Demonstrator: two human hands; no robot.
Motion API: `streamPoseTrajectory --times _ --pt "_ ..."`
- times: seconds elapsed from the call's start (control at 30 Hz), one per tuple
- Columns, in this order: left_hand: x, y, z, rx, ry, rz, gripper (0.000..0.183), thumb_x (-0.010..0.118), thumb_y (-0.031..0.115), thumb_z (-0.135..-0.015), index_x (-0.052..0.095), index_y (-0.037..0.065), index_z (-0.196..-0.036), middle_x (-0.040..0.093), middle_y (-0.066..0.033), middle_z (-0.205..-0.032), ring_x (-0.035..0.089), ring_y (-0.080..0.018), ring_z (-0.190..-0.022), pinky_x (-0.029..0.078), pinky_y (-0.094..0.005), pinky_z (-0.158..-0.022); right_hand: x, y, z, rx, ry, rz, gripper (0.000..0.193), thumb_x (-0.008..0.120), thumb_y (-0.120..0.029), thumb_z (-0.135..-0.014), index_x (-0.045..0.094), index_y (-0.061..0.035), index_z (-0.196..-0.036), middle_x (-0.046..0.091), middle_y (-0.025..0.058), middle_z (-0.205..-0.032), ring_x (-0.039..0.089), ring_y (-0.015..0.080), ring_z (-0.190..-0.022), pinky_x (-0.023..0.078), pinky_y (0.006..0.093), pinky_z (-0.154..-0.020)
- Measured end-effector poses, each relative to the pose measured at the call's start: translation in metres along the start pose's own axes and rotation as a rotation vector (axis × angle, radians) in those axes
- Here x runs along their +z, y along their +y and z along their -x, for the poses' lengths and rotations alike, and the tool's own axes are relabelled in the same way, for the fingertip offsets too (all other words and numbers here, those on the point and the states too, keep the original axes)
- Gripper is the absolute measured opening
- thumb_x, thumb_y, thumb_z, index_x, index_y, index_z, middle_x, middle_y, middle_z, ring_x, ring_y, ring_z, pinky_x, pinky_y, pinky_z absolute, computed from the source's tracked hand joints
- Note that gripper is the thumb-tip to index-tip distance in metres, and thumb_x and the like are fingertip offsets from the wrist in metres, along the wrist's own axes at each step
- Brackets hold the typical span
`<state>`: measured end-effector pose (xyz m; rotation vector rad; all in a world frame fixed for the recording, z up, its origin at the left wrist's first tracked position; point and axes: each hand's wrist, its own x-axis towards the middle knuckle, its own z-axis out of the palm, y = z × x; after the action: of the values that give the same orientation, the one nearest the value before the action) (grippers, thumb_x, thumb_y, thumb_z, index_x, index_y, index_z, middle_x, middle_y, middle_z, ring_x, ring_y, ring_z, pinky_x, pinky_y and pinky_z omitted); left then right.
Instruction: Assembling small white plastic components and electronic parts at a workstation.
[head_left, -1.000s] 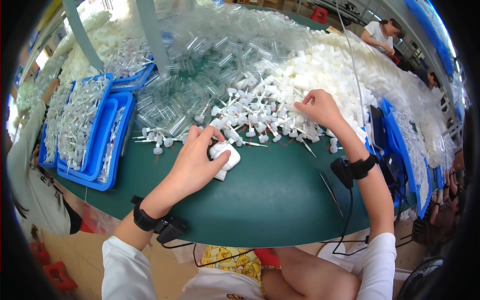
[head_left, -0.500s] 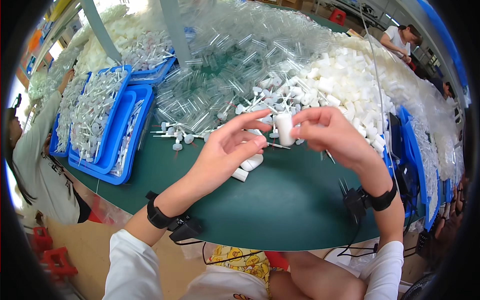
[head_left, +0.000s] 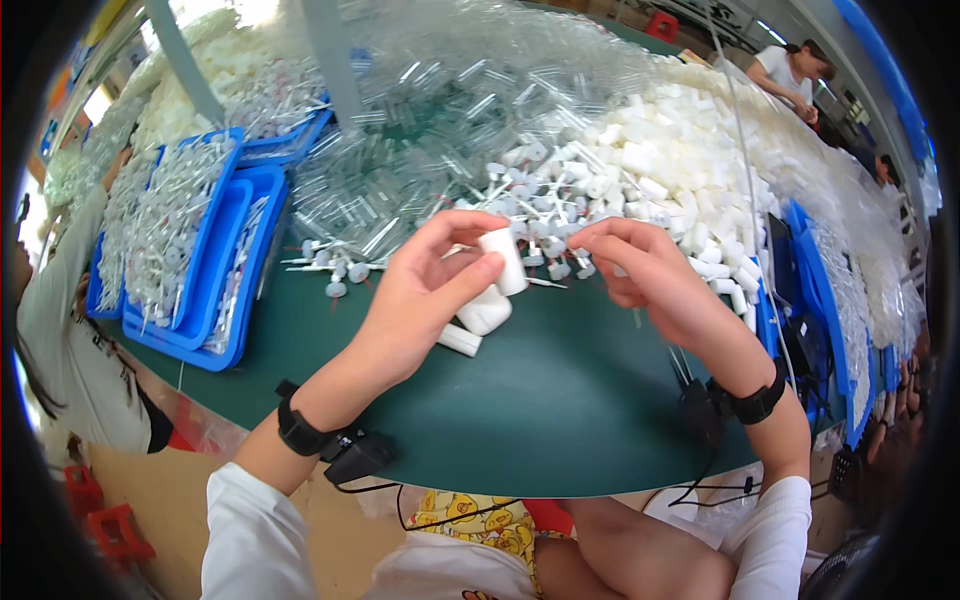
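My left hand pinches a white cylinder between thumb and fingers, tilted a little above the table. Under its fingertips lie a rounded white piece and a short white tube-like piece. Across a small gap, my right hand has thumb and fingers drawn together; whatever it may pinch is too small to make out. Just beyond both hands lie white sticks with round greyish caps and thin red strands.
A heap of white cylinders lies at the right back, with clear tubes beside it. Blue trays of capped sticks stand at left. The green table bears it all. A person works at far left, another at far right.
The white cylinder, between both hands before, is now in my left hand alone. My right hand has come away from it.
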<state>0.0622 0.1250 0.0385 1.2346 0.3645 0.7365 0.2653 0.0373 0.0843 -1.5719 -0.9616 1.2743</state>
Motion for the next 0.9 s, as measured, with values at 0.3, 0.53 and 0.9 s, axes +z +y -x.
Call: streamPoseTrajectory --times 0.3,0.53,0.9 --pt "0.011 0.009 0.006 0.035 0.018 -0.053 0.027 0.057 0.007 -0.085 0.05 0.0 -0.111 0.049 -0.0051 -0.104 0.055 -0.0119 -0.091 0.046 -0.0248 -0.077 -0.231 0.037 0.028 -0.112 1.148 1.498 0.018 0.057 -0.015 -0.073 0.066 -0.0014 -0.082 0.064 0.0179 -0.076 0.062 0.0333 -0.072 0.048 0.0404 -0.064" --pt "0.011 0.005 0.005 -0.025 0.055 -0.077 0.026 0.054 0.009 -0.087 0.049 0.001 -0.111 0.053 -0.0067 -0.104 0.055 -0.0117 -0.09 0.046 -0.0262 -0.077 -0.307 0.088 0.049 -0.015 0.923 1.215 0.028 0.052 -0.01 -0.07 0.066 -0.0001 -0.093 0.064 0.0197 -0.096 0.061 0.0321 -0.093 0.047 0.0355 -0.083" --pt "0.02 0.01 0.006 -0.165 -0.026 -0.021 0.028 0.051 0.011 -0.089 0.047 0.002 -0.115 0.057 -0.0147 -0.105 0.062 -0.0199 -0.077 0.052 -0.0265 -0.062 -0.228 0.059 0.058 -0.025 1.03 1.337 0.028 0.056 -0.016 -0.072 0.063 -0.0015 -0.095 0.063 0.0211 -0.093 0.061 0.0347 -0.087 0.048 0.0406 -0.079"
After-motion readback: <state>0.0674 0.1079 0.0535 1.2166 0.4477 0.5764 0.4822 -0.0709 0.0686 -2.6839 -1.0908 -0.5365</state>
